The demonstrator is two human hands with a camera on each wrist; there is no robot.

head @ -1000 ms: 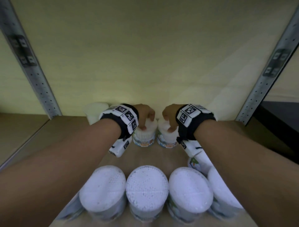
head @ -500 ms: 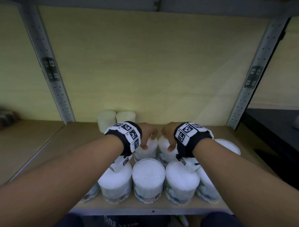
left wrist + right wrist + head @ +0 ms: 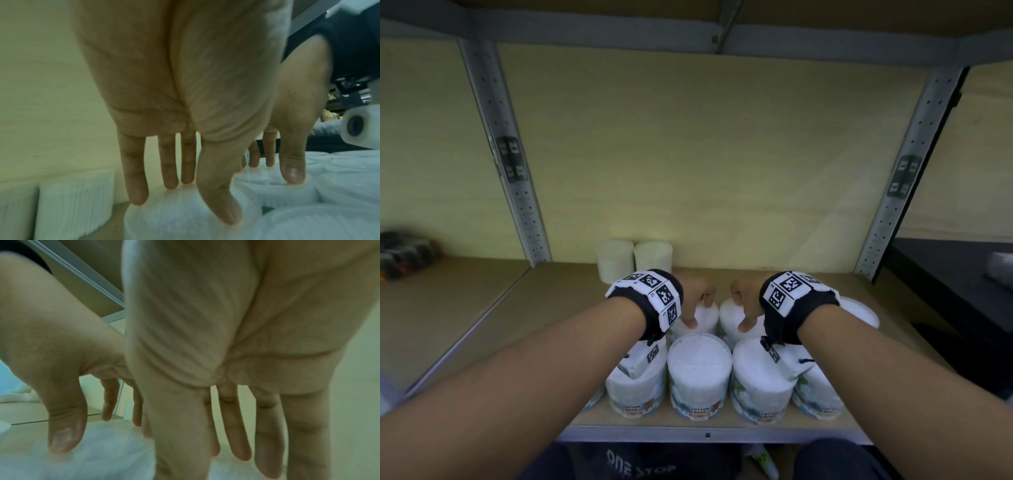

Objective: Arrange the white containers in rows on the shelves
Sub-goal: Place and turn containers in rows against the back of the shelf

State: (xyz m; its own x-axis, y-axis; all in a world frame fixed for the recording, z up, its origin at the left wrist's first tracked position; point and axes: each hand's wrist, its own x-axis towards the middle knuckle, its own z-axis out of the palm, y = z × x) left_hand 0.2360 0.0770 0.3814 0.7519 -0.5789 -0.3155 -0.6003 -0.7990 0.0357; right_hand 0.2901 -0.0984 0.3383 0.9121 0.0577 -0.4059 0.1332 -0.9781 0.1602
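Several white containers labelled cotton buds stand on the wooden shelf [image 3: 544,308]. A front row [image 3: 699,370] lines the shelf's edge. Directly behind it stand two more, side by side. My left hand [image 3: 697,303] grips the top of the left container [image 3: 707,317], thumb on the near rim and fingers on the far rim. My right hand [image 3: 744,303] grips the right container [image 3: 727,310] the same way. In the left wrist view the fingertips [image 3: 170,181] touch the lid [image 3: 174,219]. Two paler containers [image 3: 633,260] stand at the back wall.
Another white container [image 3: 859,308] sits right of my right wrist. Perforated metal uprights [image 3: 517,192] [image 3: 900,192] frame the bay, with a shelf beam [image 3: 722,37] overhead. Dark items [image 3: 404,250] lie on the neighbouring shelf at the left. Bare shelf board lies left of the containers.
The view has pulled back from the shelf. The two containers in my hands have come forward from mid-shelf and now stand close behind the front row.
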